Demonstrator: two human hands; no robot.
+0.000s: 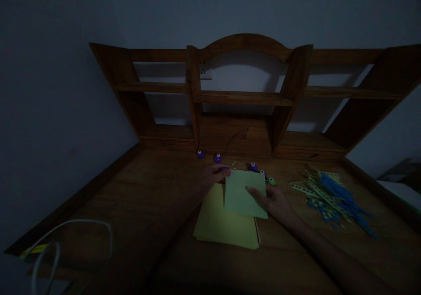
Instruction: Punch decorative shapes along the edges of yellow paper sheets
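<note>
My right hand (274, 200) grips a pale green sheet of paper (246, 198), its thumb lying on top and its fingers underneath. At the sheet's upper left corner, my left hand (213, 176) is closed around a small purple object (225, 169), which looks like a craft paper punch and is mostly hidden by the fingers. Below the held sheet lies a stack of yellow paper (223, 224) with a red edge showing at its right side. Just beyond the sheet are a purple punch (253, 167) and a green one (271, 181), partly covered.
Two purple punches (217, 158) stand near the wooden shelf unit (243, 97). Small paper bits lie close by. A pile of yellow and blue paper strips (332, 194), some with holes, is on the desk (148, 185) at right. A white cable (110, 233) loops at left.
</note>
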